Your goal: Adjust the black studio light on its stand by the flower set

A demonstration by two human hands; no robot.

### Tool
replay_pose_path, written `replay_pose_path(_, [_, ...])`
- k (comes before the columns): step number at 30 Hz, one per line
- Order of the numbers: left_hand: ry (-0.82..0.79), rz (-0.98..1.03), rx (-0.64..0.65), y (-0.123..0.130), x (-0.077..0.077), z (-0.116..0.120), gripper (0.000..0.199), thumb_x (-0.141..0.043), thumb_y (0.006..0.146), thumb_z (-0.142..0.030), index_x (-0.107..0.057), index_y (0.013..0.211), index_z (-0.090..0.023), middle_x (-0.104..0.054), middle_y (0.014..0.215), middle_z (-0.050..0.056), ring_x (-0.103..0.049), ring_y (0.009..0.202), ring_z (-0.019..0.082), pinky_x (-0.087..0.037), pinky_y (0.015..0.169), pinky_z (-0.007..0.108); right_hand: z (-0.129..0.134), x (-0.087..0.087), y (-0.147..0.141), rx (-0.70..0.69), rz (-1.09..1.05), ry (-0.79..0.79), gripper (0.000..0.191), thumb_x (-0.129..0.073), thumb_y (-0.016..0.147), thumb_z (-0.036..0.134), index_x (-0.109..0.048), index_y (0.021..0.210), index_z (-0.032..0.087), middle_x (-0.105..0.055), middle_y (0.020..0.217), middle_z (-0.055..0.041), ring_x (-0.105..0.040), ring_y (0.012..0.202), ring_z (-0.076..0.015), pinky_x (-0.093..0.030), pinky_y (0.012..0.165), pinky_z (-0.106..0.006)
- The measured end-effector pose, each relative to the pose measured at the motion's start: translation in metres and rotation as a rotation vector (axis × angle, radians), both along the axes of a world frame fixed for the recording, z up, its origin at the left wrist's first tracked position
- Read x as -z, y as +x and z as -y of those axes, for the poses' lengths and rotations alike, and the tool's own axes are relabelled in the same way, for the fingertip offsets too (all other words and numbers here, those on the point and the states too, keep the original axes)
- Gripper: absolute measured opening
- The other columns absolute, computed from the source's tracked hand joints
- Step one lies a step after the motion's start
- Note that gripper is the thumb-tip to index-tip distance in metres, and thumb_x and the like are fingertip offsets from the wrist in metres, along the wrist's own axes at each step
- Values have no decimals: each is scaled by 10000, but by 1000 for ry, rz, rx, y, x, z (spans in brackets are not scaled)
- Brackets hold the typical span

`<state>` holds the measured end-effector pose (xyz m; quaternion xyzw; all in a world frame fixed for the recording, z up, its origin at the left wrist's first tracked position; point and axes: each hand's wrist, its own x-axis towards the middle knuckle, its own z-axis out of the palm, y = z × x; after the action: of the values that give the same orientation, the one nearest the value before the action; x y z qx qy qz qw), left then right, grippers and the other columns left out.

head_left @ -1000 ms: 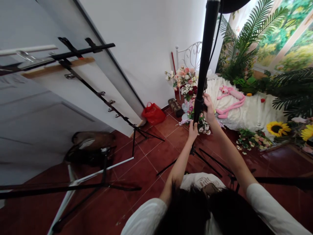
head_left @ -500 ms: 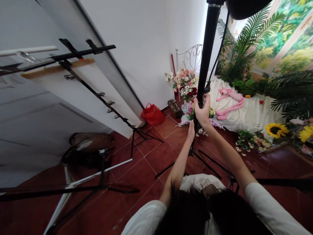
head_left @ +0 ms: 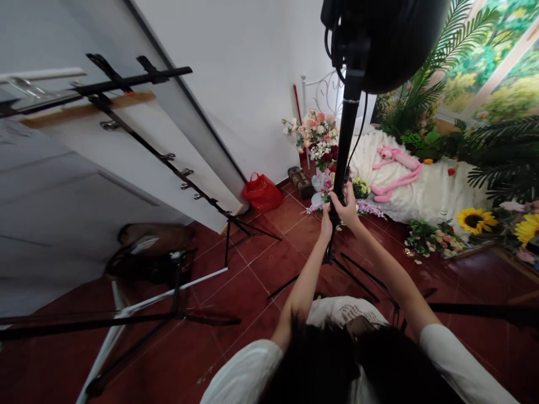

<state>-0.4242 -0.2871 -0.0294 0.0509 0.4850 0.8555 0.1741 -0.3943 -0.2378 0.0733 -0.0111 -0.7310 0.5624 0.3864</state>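
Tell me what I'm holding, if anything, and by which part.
A black stand, by its pole, below the bulky black head: your right hand is around it, your left hand just beneath.

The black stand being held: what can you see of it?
The black stand is a smooth, metal-looking pole, roughly upright, on thin spread legs over red floor tiles. Near its top sits a silvery ring, then a bulky black housing cut off by the frame. A cable hangs beside the pole. The left hand and, above, the right hand grip it.
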Motion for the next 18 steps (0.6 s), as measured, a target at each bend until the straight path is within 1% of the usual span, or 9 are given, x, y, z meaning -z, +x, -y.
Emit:
replay_pose_path(2, [22,8,-15,0,2,-1,496,-332,986,-520,-696,1140,-221,-713,1192,19,-487,1370,173,-318,1197,311,5,10,0,43,17,-14,489,-553,894,578,-520,1223,218,-677,1029,-102,-664,999,-235,-533,970,-410])
replay_pose_path(4, [44,19,-17,0,3,-2,492,-332,988,-512,-689,1162,-222,-704,1219,17,-455,1398,165,-306,1202,300,5,14,1,47,32,-19,498,-546,897,581,-512,1231,213,-677,1055,-109,-661,1030,-238,-522,991,-412])
replay_pose_path(6, [75,12,-1,2,3,-2,507,-327,985,-527,-687,1168,-221,-696,1241,18,-449,1403,164,-309,1202,298,2,12,2,12,45,-23,501,-560,888,585,-515,1221,214,-678,1086,-112,-655,1064,-238,-511,1014,-409])
replay_pose_path(10, [124,-9,41,4,3,-1,546,-323,967,-584,-693,1145,-224,-699,1238,25,-485,1375,178,-333,1193,315,-7,1,6,-113,71,-29,488,-609,858,584,-538,1177,221,-684,1120,-106,-649,1098,-228,-500,1036,-388])
replay_pose_path(12, [100,-5,47,3,4,-1,567,-311,963,-601,-698,1113,-215,-706,1220,34,-518,1344,190,-353,1182,331,-10,-2,8,-154,77,-33,508,-628,841,589,-546,1173,214,-687,1121,-109,-649,1104,-224,-500,1038,-377])
replay_pose_path(14, [36,9,37,2,6,-1,585,-297,963,-607,-697,1087,-198,-708,1209,48,-546,1314,200,-366,1172,348,-13,-1,11,-162,92,-32,555,-632,828,608,-549,1195,200,-681,1145,-118,-642,1123,-223,-496,1042,-375])
replay_pose_path(18, [-91,-18,12,0,6,0,601,-307,958,-613,-684,1108,-170,-689,1248,75,-540,1320,212,-360,1172,350,-22,13,22,-139,122,13,642,-573,848,651,-535,1286,183,-629,1269,-141,-606,1207,-235,-485,1053,-387])
